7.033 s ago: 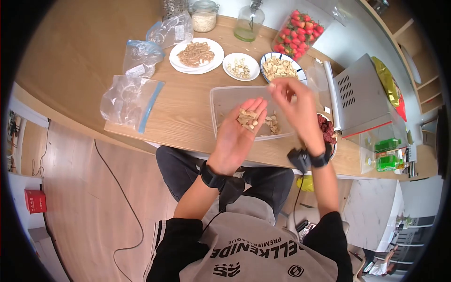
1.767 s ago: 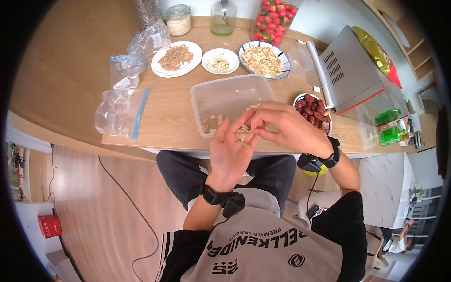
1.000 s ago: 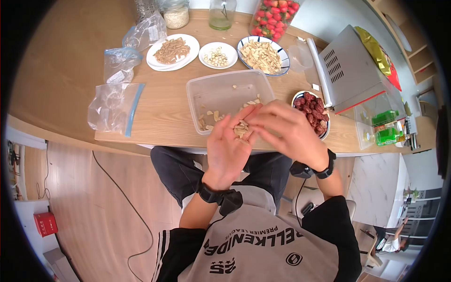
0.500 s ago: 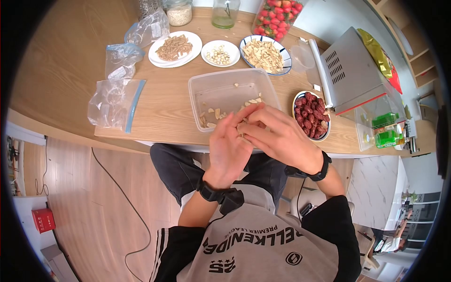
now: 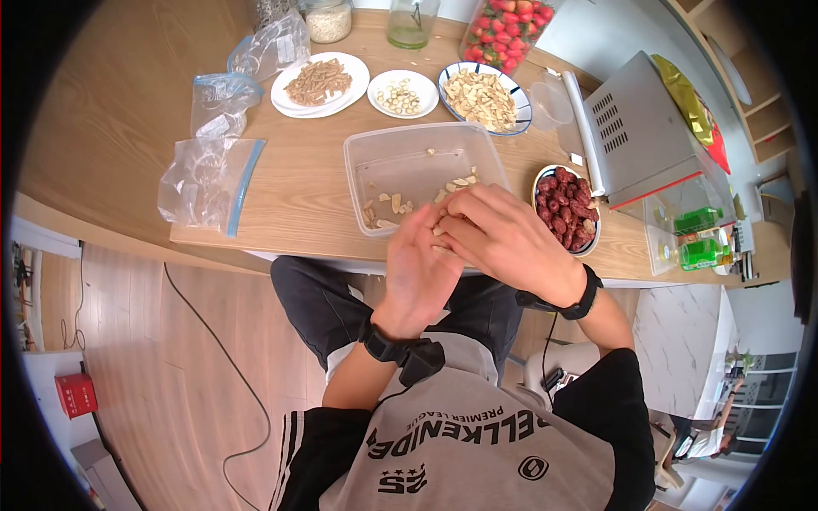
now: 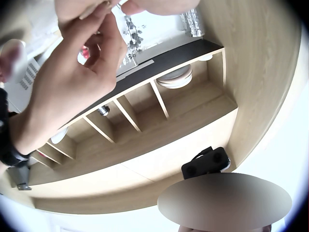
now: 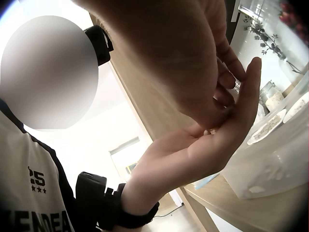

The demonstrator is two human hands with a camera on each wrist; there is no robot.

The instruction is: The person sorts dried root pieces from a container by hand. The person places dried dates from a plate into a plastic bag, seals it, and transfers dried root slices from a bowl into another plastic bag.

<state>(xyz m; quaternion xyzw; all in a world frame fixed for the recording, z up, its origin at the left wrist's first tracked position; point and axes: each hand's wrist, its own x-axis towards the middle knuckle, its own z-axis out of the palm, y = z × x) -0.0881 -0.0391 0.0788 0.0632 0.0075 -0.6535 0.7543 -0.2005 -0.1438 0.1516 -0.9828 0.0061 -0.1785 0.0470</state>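
My left hand (image 5: 422,277) lies palm up in front of the clear plastic container (image 5: 350,175), its fingers extended and slightly cupped. A few pale dried slices (image 7: 208,132) rest in that palm, mostly hidden under the other hand. My right hand (image 5: 507,243) reaches over from the right with bent fingers, thumb and fingertips together in the left palm. In the left wrist view the right hand's fingertips (image 6: 99,9) meet around a pale bit. Loose dried slices (image 5: 460,183) are scattered on the container's bottom, with one small round seed (image 5: 430,152) near its far side.
Behind the container stand a plate of brown stick-like pieces (image 5: 318,83), a small plate of cream seeds (image 5: 402,95) and a blue-rimmed plate of pale slices (image 5: 481,98). Red dates (image 5: 562,209) fill a bowl at right. Zip bags (image 5: 204,183) lie left; strawberries (image 5: 507,34) stand behind.
My right hand has come down from above the container's right side into the left palm. Its fingers now cover most of the slices that showed there a second ago.
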